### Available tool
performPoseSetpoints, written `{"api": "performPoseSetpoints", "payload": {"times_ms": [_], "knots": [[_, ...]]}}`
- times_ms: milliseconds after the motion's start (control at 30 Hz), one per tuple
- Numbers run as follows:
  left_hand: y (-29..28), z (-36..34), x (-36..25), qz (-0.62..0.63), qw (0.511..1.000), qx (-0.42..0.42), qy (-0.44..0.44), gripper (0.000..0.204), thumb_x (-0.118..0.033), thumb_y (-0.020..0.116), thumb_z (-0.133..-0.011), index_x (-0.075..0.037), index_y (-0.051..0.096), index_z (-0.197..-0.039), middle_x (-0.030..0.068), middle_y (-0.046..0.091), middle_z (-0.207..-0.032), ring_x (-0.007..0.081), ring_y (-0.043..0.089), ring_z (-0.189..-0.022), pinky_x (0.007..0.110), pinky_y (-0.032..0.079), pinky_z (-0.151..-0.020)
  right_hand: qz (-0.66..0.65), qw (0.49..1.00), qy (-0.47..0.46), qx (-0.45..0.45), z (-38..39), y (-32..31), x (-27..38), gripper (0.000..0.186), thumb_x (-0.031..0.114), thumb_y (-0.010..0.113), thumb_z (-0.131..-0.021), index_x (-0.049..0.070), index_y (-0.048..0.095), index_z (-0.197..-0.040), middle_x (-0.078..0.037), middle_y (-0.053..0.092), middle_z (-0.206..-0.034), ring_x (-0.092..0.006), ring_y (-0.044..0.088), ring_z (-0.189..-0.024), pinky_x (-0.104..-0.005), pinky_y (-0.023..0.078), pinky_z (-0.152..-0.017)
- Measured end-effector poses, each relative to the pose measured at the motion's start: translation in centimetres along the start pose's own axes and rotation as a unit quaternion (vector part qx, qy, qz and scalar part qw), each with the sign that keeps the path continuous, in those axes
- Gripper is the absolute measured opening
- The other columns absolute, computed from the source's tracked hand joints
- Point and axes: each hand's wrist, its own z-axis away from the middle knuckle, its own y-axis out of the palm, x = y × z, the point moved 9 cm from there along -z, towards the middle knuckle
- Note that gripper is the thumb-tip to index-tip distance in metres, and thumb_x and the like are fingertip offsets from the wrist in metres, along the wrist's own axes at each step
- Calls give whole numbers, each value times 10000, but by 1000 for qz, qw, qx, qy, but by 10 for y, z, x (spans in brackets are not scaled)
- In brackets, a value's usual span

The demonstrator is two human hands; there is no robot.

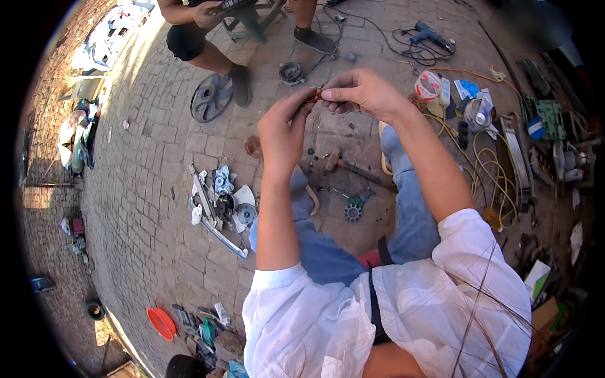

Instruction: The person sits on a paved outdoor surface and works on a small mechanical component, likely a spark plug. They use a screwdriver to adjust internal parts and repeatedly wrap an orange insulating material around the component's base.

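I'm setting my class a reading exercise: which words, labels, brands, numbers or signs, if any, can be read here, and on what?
None can be read.
Blue-and-white packet: any print too small and blurred.
Red-and-white roll: too blurred.
Green-and-white box: too blurred.
Small orange piece between left hand and right hand: no readable marks.

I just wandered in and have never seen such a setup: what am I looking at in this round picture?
There is no robot here, just a person working with bare hands. A wide fisheye camera on their head looks down, so straight edges bend near the rim. Their left hand and right hand hold a small orange piece between them, too small to identify. On the paved ground lie a hammer, a blue-grey pistol-shaped tool and a dark fan-like wheel. At the top, another person shows in part.
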Motion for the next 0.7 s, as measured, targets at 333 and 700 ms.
{"api": "performPoseSetpoints", "payload": {"times_ms": [333, 700], "knots": [[0, 4, 27, 180, 978, -35, -100, 198, 37, 567, -903, 59, 664, -1074, 103, 674, -949, 145, 653, -854, 260, 550, -766, 166, 970, -169, -55, 12, 16, 30, 196, 63, 732, -797, -42, 683, -955, -85, 702, -829, -118, 670, -768, -245, 542, -694], [2, 8, 20, 256, 959, 14, -123, 183, 39, 563, -905, 108, 641, -1056, 131, 669, -934, 175, 673, -834, 275, 572, -751, 179, 967, -179, -19, 19, 23, 31, 131, 105, 705, -834, -23, 697, -855, -61, 665, -699, -98, 631, -629, -241, 511, -564]]}}
